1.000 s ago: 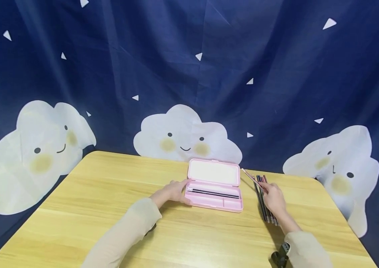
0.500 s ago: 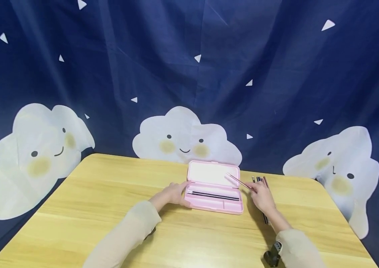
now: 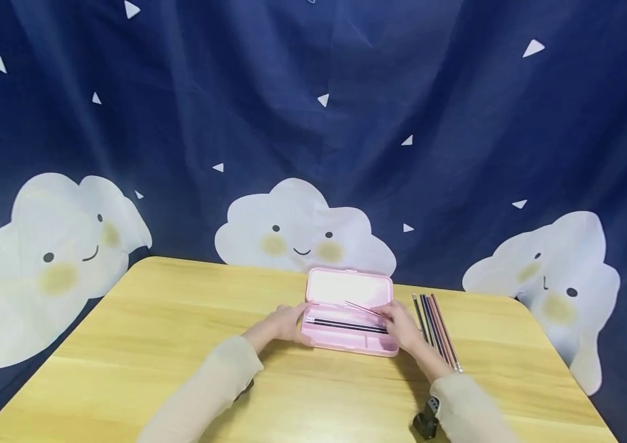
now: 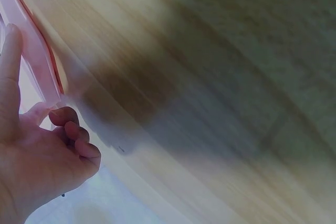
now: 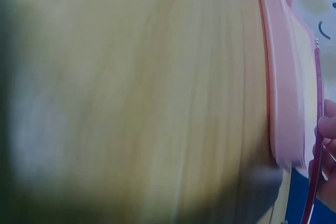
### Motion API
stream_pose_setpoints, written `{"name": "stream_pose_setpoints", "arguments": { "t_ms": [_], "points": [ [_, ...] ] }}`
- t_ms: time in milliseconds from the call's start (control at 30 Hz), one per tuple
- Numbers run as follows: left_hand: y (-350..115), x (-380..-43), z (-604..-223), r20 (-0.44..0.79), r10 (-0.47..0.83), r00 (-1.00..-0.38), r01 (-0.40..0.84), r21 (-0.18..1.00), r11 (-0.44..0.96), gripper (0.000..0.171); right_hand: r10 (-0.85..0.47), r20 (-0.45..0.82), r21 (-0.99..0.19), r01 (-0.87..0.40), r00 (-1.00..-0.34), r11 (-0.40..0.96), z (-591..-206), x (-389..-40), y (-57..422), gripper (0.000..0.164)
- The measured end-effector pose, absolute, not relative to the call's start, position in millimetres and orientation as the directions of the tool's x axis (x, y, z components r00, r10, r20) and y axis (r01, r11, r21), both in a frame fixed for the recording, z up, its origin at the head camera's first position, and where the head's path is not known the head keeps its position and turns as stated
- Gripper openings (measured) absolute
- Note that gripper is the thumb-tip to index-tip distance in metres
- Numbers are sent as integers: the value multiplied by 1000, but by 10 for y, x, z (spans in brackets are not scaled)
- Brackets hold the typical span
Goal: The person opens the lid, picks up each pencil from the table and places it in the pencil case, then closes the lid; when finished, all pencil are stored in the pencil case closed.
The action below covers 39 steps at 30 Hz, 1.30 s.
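An open pink pencil case lies near the table's far edge, its lid tipped back. Dark pencils with whitish left ends lie in its long compartment. My left hand grips the case's left end, thumb along the near side; the left wrist view shows the thumb against the pink wall. Over the case's right part, my right hand pinches a reddish pencil, which points left above the hinge side. That hand hides the right ends of the dark pencils.
Several loose pencils, dark and reddish, lie side by side on the wooden table, just right of the right hand. A black device sits at the right wrist. Behind the table hangs a blue curtain with printed clouds.
My right hand has carried the reddish pencil leftward, from the loose pencils to above the case. The left hand stays at the case's left end. The head view has shifted slightly.
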<state>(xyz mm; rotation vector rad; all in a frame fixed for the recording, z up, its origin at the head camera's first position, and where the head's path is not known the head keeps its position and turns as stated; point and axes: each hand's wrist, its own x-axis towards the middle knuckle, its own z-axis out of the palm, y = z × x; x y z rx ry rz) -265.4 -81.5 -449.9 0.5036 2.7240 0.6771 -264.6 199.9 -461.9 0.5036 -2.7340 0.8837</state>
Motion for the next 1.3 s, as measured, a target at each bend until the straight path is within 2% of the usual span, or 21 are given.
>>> {"name": "stream_pose_setpoints", "arguments": {
  "t_ms": [400, 767, 1000, 1300],
  "points": [
    [-820, -2686, -4527, -180, 418, -891, 287, 490, 823, 96, -340, 324, -466, -461, -883, 755, -4646, -2683, 1739, 28],
    [-809, -2687, -4496, -187, 416, -890, 283, 489, 825, 97, -360, 286, -441, -455, -888, 773, -4652, -2695, 1593, 24],
    [-822, -2688, -4501, -194, 413, -890, 277, 488, 828, 97, -441, 326, -449, -547, -836, 707, -4709, -2731, 1557, 19],
    [-832, -2670, -4505, -194, 409, -892, 272, 493, 826, 98, -387, 289, -452, -481, -876, 752, -4757, -2706, 1496, 20]
  ]
}}
